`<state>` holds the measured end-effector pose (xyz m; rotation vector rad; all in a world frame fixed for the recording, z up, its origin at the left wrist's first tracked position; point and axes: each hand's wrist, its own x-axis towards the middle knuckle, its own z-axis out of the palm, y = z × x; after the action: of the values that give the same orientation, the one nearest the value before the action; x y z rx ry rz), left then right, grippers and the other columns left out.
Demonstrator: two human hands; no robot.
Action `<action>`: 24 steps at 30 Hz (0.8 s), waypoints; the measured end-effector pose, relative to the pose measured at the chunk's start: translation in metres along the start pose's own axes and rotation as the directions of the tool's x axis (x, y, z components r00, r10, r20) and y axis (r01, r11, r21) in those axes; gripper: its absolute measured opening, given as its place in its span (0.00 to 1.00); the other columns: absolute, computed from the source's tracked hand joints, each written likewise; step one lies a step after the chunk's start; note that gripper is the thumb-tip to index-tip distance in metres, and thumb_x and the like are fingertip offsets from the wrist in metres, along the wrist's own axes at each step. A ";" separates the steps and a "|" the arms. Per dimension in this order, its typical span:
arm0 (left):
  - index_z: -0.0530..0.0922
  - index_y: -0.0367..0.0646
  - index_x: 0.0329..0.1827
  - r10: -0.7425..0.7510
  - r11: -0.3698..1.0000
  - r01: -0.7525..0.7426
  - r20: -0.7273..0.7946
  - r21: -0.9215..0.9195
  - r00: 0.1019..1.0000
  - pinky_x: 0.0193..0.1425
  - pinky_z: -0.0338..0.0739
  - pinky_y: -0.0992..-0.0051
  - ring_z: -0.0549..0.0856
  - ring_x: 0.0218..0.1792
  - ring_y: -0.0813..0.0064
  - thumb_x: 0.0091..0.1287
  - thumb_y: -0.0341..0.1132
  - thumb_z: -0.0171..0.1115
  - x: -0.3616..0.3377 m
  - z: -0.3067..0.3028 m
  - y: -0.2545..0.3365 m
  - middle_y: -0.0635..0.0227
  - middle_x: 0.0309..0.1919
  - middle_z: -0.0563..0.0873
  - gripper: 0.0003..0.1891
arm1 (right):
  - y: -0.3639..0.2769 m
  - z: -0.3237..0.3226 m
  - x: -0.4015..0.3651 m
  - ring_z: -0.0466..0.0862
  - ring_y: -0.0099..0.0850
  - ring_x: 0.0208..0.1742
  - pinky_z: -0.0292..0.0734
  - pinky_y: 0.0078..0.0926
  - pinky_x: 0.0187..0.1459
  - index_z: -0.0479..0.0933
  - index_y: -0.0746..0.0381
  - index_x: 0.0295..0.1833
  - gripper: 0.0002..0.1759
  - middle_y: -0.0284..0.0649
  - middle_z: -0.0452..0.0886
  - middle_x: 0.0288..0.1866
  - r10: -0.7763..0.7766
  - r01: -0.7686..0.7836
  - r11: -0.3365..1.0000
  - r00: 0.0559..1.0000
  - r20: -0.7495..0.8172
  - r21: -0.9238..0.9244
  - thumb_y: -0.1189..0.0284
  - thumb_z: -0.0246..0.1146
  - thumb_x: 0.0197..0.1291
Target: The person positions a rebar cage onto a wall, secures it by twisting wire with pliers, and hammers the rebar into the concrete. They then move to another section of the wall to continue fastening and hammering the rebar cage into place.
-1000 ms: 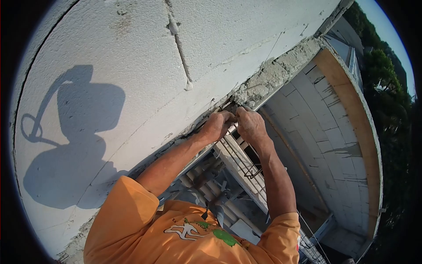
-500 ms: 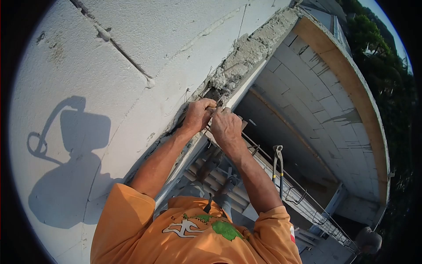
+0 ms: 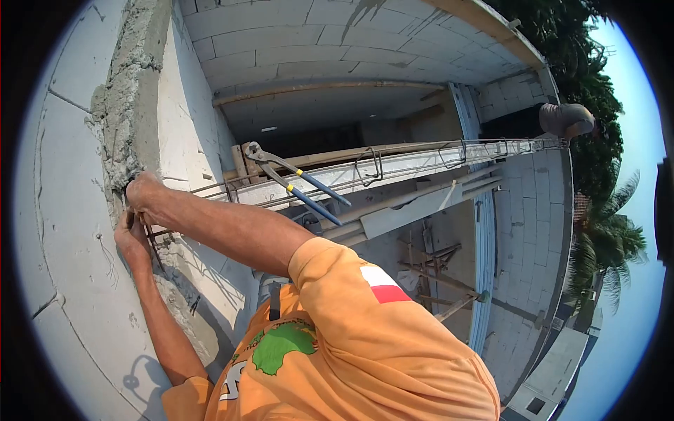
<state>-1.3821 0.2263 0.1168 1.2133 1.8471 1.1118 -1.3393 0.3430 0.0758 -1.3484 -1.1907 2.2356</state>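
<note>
Orange short-sleeved T-shirt [image 3: 393, 361], green and white chest print [image 3: 284, 346], white-and-red patch [image 3: 385, 285] on right sleeve [image 3: 326, 270], bare hands [image 3: 144, 191]

Outdoor building site: rough concrete [image 3: 133, 105] beside the hands [image 3: 131, 242], steel rods [image 3: 380, 165] to their right, bare block walls [image 3: 295, 35] beyond.

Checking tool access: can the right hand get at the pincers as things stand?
Probably yes: the pincers show uncovered near the right forearm, though the right hand is at the concrete edge.
</note>
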 end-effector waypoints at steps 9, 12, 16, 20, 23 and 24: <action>0.80 0.34 0.39 -0.017 0.987 0.001 -0.099 -0.161 0.995 0.41 0.75 0.79 0.80 0.34 0.80 0.70 0.40 0.61 0.003 0.017 0.012 0.70 0.32 0.82 0.15 | -0.036 -0.098 -0.244 0.78 0.47 0.46 0.74 0.47 0.50 0.74 0.76 0.47 0.23 0.59 0.75 0.49 -0.833 0.439 0.291 0.554 0.002 -0.850 0.70 0.64 0.50; 0.81 0.35 0.37 -0.069 0.997 0.060 -0.168 -0.056 0.983 0.40 0.77 0.81 0.80 0.33 0.81 0.69 0.37 0.64 0.009 0.017 0.005 0.69 0.30 0.82 0.12 | 0.014 -0.156 -0.275 0.71 0.52 0.59 0.66 0.56 0.57 0.73 0.76 0.53 0.25 0.63 0.71 0.55 -0.880 0.046 0.123 0.468 -0.087 -0.991 0.69 0.63 0.53; 0.81 0.36 0.35 -0.092 0.994 0.078 -0.194 -0.076 0.977 0.41 0.77 0.81 0.81 0.33 0.81 0.69 0.38 0.64 0.010 0.020 0.012 0.69 0.30 0.82 0.12 | 0.078 -0.203 -0.293 0.69 0.51 0.64 0.66 0.54 0.57 0.72 0.73 0.59 0.29 0.61 0.66 0.64 -0.785 -0.185 0.162 0.571 -0.240 -0.969 0.68 0.63 0.53; 0.81 0.34 0.36 -0.050 0.998 0.044 -0.150 -0.044 0.987 0.42 0.78 0.79 0.81 0.35 0.80 0.68 0.41 0.65 -0.001 0.019 0.027 0.68 0.33 0.83 0.15 | 0.081 -0.217 -0.297 0.71 0.45 0.61 0.71 0.45 0.55 0.74 0.67 0.54 0.21 0.51 0.67 0.64 -0.790 -0.133 0.127 0.586 -0.181 -0.983 0.73 0.62 0.53; 0.76 0.27 0.58 -0.049 0.996 0.036 -0.148 -0.085 0.988 0.49 0.77 0.78 0.83 0.40 0.75 0.66 0.36 0.65 -0.006 0.018 0.031 0.60 0.42 0.85 0.23 | 0.085 -0.222 -0.294 0.74 0.43 0.55 0.74 0.40 0.49 0.78 0.67 0.47 0.15 0.46 0.65 0.64 -0.751 -0.168 0.045 0.644 -0.144 -0.985 0.76 0.60 0.52; 0.71 0.26 0.63 -0.045 0.999 0.045 -0.130 0.001 0.991 0.52 0.76 0.77 0.83 0.43 0.74 0.65 0.33 0.63 -0.012 0.016 0.046 0.57 0.46 0.85 0.26 | 0.078 -0.222 -0.297 0.75 0.44 0.54 0.74 0.40 0.49 0.78 0.68 0.46 0.16 0.48 0.65 0.65 -0.724 -0.134 0.036 0.680 -0.118 -0.990 0.78 0.60 0.50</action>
<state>-1.3472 0.2290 0.1523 1.1187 1.9643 1.1872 -0.9842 0.2305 0.1462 -1.6174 -2.4673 0.1237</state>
